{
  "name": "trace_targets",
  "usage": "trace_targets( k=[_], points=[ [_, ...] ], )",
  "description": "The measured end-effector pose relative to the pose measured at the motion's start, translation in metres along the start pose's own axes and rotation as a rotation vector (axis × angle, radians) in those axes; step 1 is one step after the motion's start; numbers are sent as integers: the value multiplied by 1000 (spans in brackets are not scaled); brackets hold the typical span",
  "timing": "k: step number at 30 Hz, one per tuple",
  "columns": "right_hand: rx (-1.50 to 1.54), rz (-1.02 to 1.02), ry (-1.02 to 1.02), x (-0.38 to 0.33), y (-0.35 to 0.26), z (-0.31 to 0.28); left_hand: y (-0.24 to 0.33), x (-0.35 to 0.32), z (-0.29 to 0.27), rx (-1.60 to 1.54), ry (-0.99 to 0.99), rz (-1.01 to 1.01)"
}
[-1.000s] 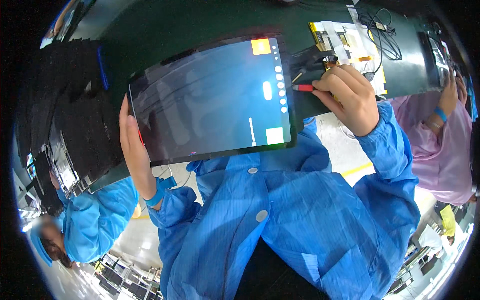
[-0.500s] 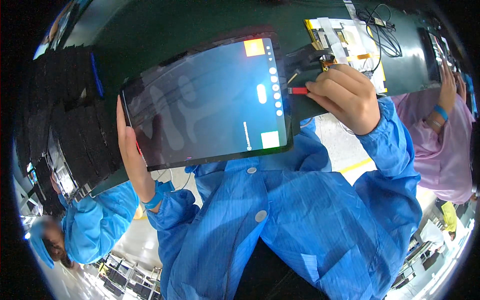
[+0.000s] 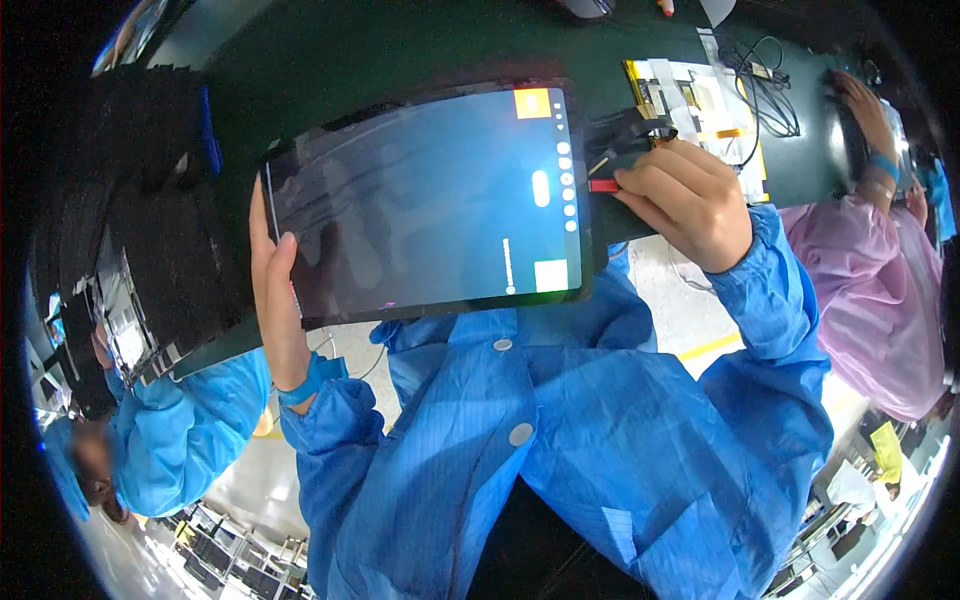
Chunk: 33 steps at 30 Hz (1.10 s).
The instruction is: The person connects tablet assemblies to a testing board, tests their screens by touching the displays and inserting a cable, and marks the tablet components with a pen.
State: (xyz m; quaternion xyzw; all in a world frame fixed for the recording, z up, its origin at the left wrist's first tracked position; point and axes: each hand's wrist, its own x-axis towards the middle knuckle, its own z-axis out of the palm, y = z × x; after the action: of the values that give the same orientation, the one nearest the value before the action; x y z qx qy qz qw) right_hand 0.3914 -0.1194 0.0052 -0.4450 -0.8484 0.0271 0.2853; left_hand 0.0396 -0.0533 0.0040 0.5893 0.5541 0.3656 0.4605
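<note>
Blue antistatic smock (image 3: 560, 450), fine pinstripe weave, shiny creased fabric. Two round grey snaps down the front placket, one at 12, one lower toward 6. Long sleeves, elastic gathered cuffs at both wrists. Blue wristband (image 3: 312, 378) under the left cuff, at 9 of the smock. Left hand (image 3: 275, 300) and right hand (image 3: 690, 200) bare, no gloves.

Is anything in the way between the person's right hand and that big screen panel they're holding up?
Nothing visible: the right hand already pinches the red-tipped cable connector at the panel edge, while the left hand holds the opposite side.
</note>
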Motion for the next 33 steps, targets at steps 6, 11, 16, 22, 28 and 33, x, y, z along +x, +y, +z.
trace_targets(
  k=[6, 11, 16, 22, 28, 33],
  points=[
    [-144, -71, -55, 7, -9, -10, 7, -3, -4, -109, 53, 32],
    [-159, -1, -8, 33, -3, -44, -19, 5, -28, 12, 117, 219],
    [-62, 211, -4, 95, 61, -38, -30, 16, -30, -229, 152, 246],
    [-129, 189, -245, 118, 75, 8, -33, 14, -25, -107, 212, 357],
    [-207, 301, -209, 117, 68, 13, -34, 9, -25, -78, 231, 334],
    [-208, 137, -40, 107, 75, 5, -13, -2, -30, 68, 229, 481]
  ],
)
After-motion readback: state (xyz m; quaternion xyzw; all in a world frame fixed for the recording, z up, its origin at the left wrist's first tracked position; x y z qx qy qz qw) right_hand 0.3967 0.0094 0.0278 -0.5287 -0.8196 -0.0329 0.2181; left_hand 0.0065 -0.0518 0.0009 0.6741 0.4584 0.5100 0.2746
